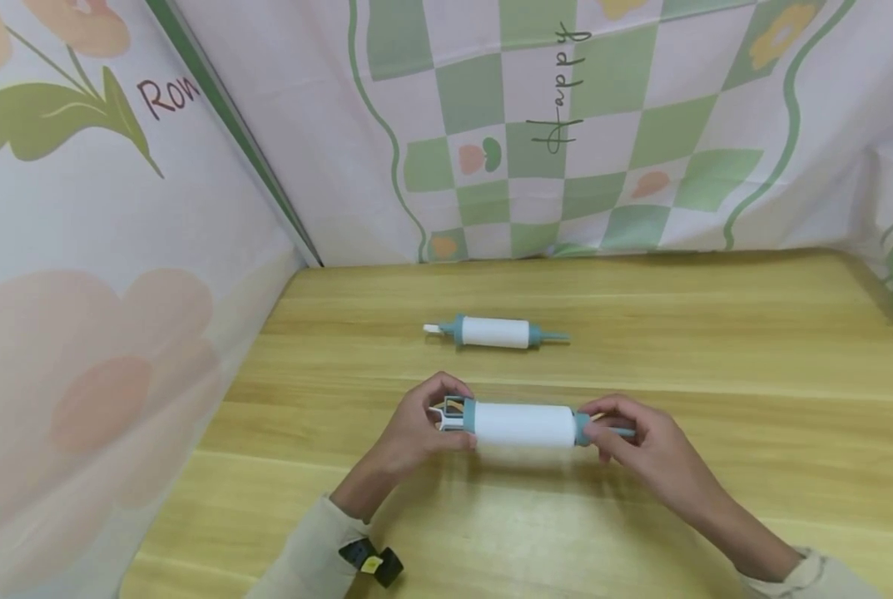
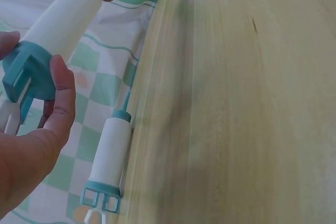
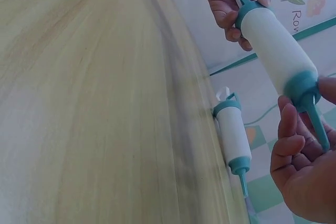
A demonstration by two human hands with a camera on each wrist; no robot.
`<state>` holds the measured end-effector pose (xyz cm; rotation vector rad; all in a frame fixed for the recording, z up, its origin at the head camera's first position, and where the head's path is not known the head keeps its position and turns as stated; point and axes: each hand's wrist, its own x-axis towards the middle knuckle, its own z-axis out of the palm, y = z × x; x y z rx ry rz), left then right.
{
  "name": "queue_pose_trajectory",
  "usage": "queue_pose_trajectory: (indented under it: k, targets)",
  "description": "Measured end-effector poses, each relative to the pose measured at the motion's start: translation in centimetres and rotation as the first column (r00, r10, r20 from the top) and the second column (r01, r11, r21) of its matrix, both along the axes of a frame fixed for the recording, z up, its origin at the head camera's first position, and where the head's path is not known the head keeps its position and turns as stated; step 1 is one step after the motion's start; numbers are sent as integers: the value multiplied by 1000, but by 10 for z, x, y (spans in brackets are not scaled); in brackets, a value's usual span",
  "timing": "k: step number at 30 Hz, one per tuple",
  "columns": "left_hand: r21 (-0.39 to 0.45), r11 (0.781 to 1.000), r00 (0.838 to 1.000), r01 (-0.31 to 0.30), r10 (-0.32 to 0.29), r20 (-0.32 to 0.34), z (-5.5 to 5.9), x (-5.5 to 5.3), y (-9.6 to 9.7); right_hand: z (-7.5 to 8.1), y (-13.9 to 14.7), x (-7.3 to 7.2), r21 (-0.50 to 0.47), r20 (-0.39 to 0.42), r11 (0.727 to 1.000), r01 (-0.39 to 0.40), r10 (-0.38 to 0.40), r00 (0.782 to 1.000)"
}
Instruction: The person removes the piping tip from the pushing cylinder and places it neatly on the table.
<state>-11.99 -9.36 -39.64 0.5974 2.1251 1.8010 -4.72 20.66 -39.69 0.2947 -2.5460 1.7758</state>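
Observation:
A white syringe-like tube (image 1: 524,424) with teal end caps is held level between the two hands, above the wooden table. My left hand (image 1: 409,428) grips its teal collar, thumb on one side and fingers on the other; a white plunger handle (image 2: 7,116) sticks out there. At the other end, my right hand (image 1: 663,453) pinches the teal nozzle cap (image 3: 303,88) between thumb and fingers. The thin nozzle points right, partly covered by that hand. Beyond them lies a second, similar tube (image 1: 494,333), which neither hand touches.
The wooden table (image 1: 716,333) runs back to a hanging cloth (image 1: 536,200) with green checks and the word "Happy". At the left stands a flower-print cloth (image 1: 79,225). A black strap with a yellow mark (image 1: 371,563) is on the left sleeve.

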Motion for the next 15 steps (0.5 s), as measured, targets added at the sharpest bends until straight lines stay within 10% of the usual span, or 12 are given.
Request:
queue_pose_trajectory:
  k: [15]
  targets:
    - [6, 1000, 1000, -12, 12, -7, -2, 0, -1, 2, 1, 0, 15, 50, 1000, 10, -11, 999]
